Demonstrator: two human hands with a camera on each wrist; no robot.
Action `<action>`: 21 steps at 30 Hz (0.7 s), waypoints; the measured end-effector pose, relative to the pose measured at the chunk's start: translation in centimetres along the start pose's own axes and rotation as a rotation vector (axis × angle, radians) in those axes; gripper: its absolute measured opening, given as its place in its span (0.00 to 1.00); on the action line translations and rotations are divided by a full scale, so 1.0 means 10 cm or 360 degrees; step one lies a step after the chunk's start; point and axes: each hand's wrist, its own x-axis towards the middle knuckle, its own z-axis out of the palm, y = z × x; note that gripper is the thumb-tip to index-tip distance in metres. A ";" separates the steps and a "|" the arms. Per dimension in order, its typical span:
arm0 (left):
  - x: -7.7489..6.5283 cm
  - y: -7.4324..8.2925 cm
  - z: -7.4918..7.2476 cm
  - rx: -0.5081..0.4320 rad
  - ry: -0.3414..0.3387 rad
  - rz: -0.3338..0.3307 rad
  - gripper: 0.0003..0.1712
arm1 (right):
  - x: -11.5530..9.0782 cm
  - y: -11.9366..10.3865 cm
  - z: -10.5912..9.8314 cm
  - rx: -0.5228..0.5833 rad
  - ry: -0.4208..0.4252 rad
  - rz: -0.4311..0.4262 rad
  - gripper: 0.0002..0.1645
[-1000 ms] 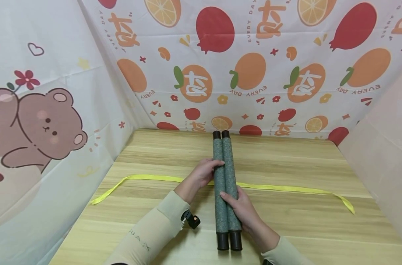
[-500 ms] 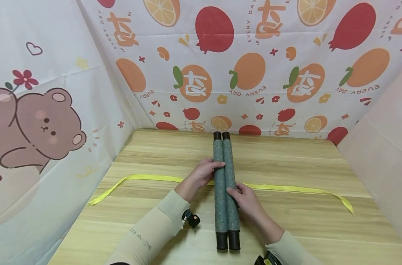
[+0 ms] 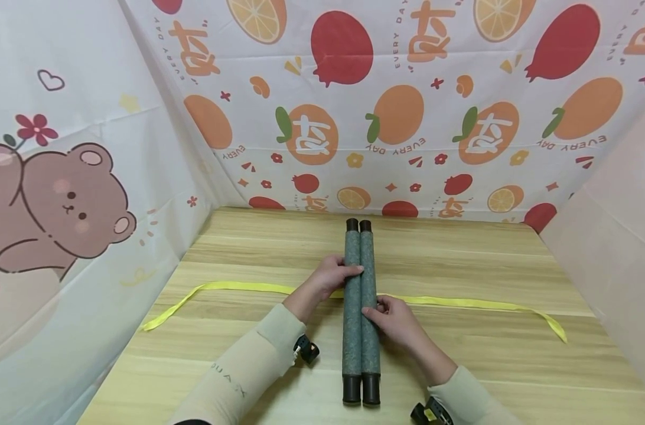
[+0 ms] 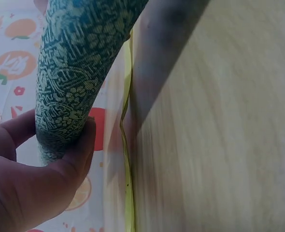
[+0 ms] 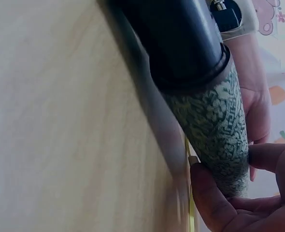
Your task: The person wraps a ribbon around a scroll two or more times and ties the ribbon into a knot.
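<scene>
A green brocade-patterned scroll lies as two parallel rolls, a left roll [image 3: 352, 336] and a right roll [image 3: 371, 348], with black knobs at both ends. My left hand [image 3: 330, 274] holds the left roll above its middle, its thumb laid across the top toward the right roll. Lower down, my right hand [image 3: 399, 321] pinches the right roll from its outer side, thumb on top. Under the rolls a yellow ribbon [image 3: 461, 302] stretches crosswise. In the right wrist view a black end knob [image 5: 181, 43] is close to the camera, and the fingers curl round the patterned cloth [image 5: 220, 130].
The pale wooden table [image 3: 514, 366] extends around the scroll. Behind it hangs a fruit-print cloth [image 3: 397, 183], and a bear-print cloth [image 3: 142, 177] stands at the left. Each sleeve has a small black camera [image 3: 306, 349] strapped near the wrist.
Both rolls have come slightly nearer to me, and their near ends have swung left, so they lie straighter. My right hand has slid outward on the right roll. The ribbon stays in place.
</scene>
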 end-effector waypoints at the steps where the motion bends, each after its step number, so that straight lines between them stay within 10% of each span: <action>1: 0.00 0.00 -0.01 0.0050 0.0004 0.0005 0.21 | 0.00 0.00 0.00 -0.0016 -0.0007 -0.0003 0.23; 21: -0.06 0.03 -0.06 0.0805 0.0133 0.0065 0.20 | 0.01 0.06 -0.01 -0.0283 -0.0071 -0.0097 0.14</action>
